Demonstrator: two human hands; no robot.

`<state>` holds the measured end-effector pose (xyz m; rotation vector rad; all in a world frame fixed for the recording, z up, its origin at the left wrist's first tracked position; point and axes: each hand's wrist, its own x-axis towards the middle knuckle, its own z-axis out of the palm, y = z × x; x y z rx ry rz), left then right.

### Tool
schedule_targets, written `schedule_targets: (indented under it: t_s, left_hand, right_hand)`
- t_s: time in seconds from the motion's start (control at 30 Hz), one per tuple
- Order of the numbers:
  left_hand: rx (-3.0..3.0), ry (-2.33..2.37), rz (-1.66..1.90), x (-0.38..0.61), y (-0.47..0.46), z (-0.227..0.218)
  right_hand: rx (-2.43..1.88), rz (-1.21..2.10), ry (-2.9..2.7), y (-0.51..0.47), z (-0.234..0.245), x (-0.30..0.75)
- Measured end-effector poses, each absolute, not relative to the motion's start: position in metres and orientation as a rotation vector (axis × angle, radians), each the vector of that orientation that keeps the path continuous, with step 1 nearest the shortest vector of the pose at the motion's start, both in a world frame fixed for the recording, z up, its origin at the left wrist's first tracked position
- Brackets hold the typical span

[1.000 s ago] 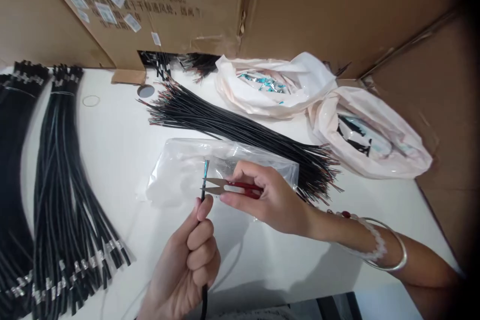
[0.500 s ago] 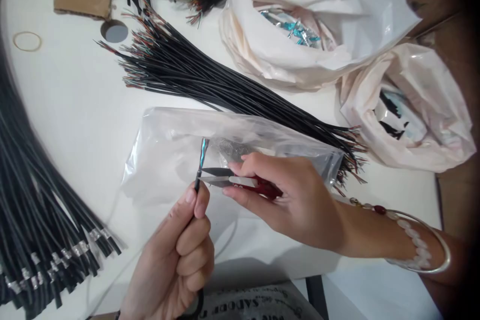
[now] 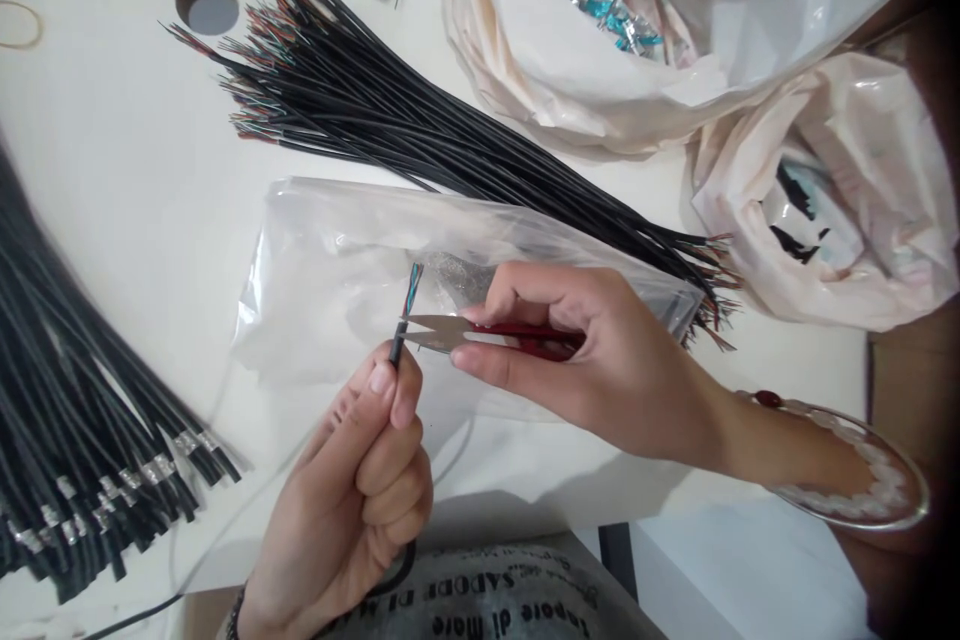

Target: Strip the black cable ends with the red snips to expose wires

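My left hand [image 3: 367, 480] pinches a black cable [image 3: 397, 345] just below its stripped end, between thumb and forefinger. Thin coloured wires [image 3: 412, 290], one of them blue, stick up from the jacket. In my right hand [image 3: 592, 360] is a pair of red-handled thread snips [image 3: 525, 338], held from the right. The tips of the blades meet the cable where the jacket ends. Below my left hand the cable's tail loops down in front of the printed clothing. Under both hands lies a clear plastic bag [image 3: 315, 250].
A bundle of black cables [image 3: 450, 130] with bared wire ends lies across the back. More cables with silvery bands [image 3: 97, 400] spread at the left. Two white bags [image 3: 525, 90] of scraps stand at the back right. A round hole [image 3: 208, 8] opens in the table [image 3: 135, 180].
The view has shifted, so the table's far things sit higher. The snips' blades have come closer together at the cable, and the foil-like blue wrap now looks like separate wires.
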<state>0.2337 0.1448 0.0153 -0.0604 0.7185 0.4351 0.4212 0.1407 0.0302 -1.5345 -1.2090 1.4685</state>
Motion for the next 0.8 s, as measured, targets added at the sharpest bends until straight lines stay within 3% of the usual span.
schedule_targets:
  t_s: [0.3,0.8]
  left_hand:
    - [0.005,0.656,0.455,0.2342,0.1432,0.0165]
    - [-0.011,0.620,0.453,0.2352,0.1425,0.0154]
  right_hand:
    - [-1.401,1.758,-0.905,0.1432,0.0296,0.4234]
    - [-1.369,1.809,-0.795,0.1417,0.0296,0.4232]
